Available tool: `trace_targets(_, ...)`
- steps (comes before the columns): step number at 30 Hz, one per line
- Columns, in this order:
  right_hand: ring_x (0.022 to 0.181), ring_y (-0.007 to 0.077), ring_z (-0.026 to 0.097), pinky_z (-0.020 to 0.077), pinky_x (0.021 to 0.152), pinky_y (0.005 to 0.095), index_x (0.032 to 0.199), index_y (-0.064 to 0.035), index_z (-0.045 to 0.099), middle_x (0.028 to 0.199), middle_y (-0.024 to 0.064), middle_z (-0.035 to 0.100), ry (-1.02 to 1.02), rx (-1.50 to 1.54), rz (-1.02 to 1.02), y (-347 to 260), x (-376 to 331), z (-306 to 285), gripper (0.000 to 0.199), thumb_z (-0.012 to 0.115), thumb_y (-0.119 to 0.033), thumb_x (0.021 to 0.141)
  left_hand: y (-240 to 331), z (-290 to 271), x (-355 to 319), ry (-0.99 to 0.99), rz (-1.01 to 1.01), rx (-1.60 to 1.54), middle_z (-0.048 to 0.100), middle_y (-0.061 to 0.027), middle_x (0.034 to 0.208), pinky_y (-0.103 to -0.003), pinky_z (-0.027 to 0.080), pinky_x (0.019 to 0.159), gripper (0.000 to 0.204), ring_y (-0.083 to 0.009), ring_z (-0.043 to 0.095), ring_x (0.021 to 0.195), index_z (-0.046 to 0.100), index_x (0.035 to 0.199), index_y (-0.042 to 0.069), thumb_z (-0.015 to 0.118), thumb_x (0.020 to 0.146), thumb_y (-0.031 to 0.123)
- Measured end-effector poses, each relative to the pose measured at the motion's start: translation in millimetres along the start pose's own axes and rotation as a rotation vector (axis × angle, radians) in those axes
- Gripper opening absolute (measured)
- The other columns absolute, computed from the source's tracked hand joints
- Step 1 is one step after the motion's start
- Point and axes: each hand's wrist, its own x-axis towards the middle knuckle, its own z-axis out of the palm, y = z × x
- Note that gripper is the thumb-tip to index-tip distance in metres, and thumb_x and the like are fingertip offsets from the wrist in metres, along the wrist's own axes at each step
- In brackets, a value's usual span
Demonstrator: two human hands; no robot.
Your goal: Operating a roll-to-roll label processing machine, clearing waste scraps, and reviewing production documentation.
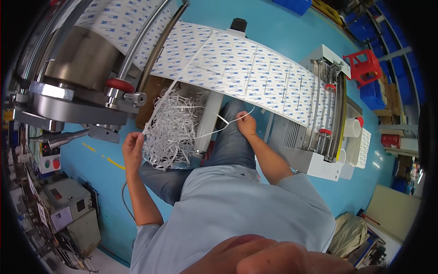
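A wide white sheet [228,57] with small blue print runs between two machines, thin cut lines across it. My left hand [132,151] is closed in a pinch on the lower end of a long white strip [160,106], which stretches up to the sheet. Below the sheet's near edge, my right hand [247,125] pinches another thin white strip [234,119]; its loose ends hang toward the pile and curl up beside my fingers. Between my hands lies a heap of shredded white strips [172,130] in a brown box [147,107], partly hidden by the sheet.
At the left stands a machine with a large metal roller [82,57] and steel bars. A grey machine with rails [321,114] takes the sheet's right end. A pale roller [209,121] is beside the heap. Farther right are a red stool [362,67] and blue bins [372,95].
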Motion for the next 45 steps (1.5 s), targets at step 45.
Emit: trace_targets(45,0.069,0.0254,0.064,0.0486,0.063,0.0358,0.082,-0.0121,0.063,0.073,0.0073,0.066,0.015,0.055,-0.041,1,-1,10,0.013,0.06,-0.024,0.078,-98,-96,-40,0.033,-0.29,-0.506,0.055,0.0002,0.08,-0.029,0.04,0.078,0.022,-0.0102,0.051,0.077,0.054,0.086,0.009,0.055,0.091,0.031)
